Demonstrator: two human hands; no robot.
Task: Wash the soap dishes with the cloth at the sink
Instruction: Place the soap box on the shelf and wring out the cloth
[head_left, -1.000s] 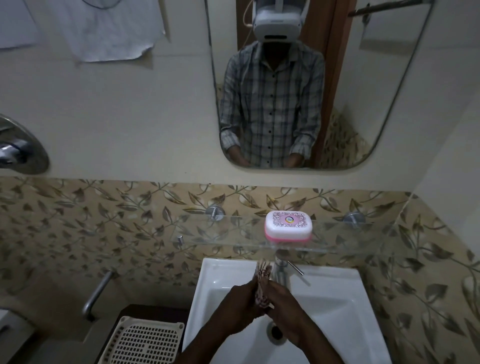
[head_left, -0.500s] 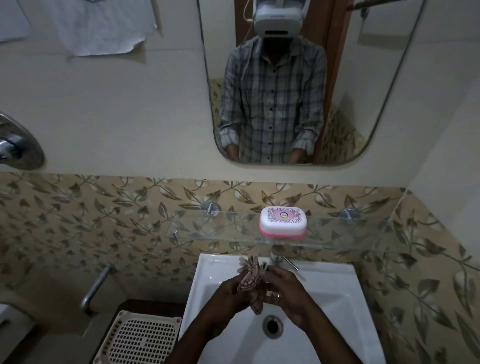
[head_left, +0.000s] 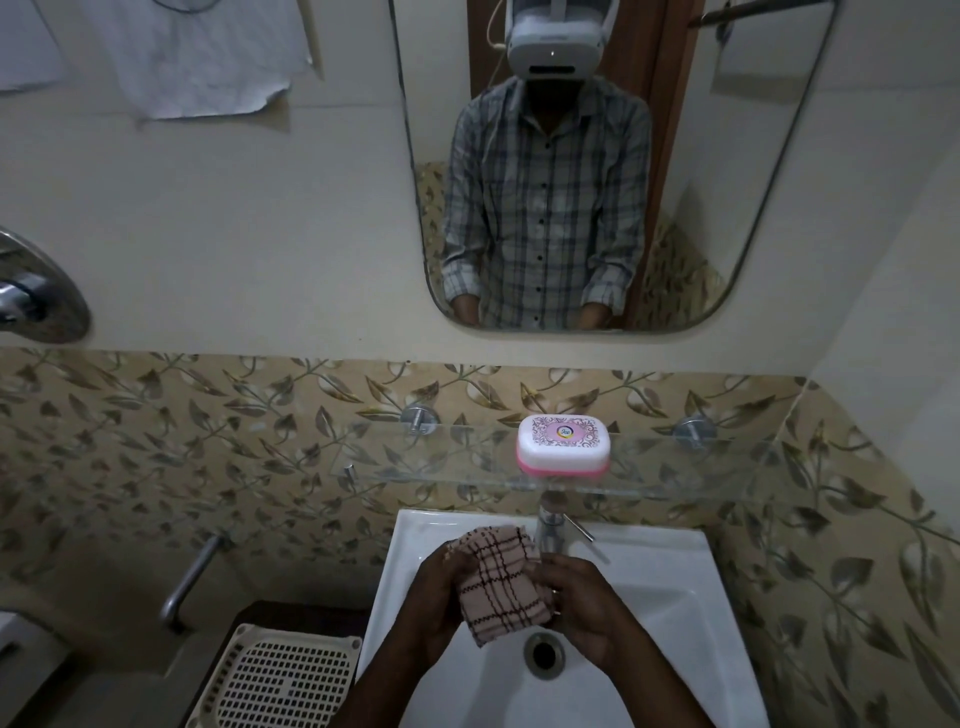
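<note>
A pink checked cloth (head_left: 501, 584) is spread flat between both hands over the white sink (head_left: 670, 618). My left hand (head_left: 434, 597) grips its left edge and my right hand (head_left: 584, 605) grips its right edge. A closed white and pink soap dish (head_left: 562, 445) sits on the glass shelf (head_left: 685, 475) above the sink, apart from my hands. The tap (head_left: 551, 527) stands just behind the cloth; I see no water running.
The drain (head_left: 544, 653) lies below my right hand. A cream perforated plastic tray (head_left: 283, 680) sits left of the sink beside a metal pipe (head_left: 189, 582). A mirror (head_left: 571, 166) hangs above, and a chrome fitting (head_left: 36, 296) is on the left wall.
The cloth was bunched up and squeezed between my hands; now it is opened out flat between them.
</note>
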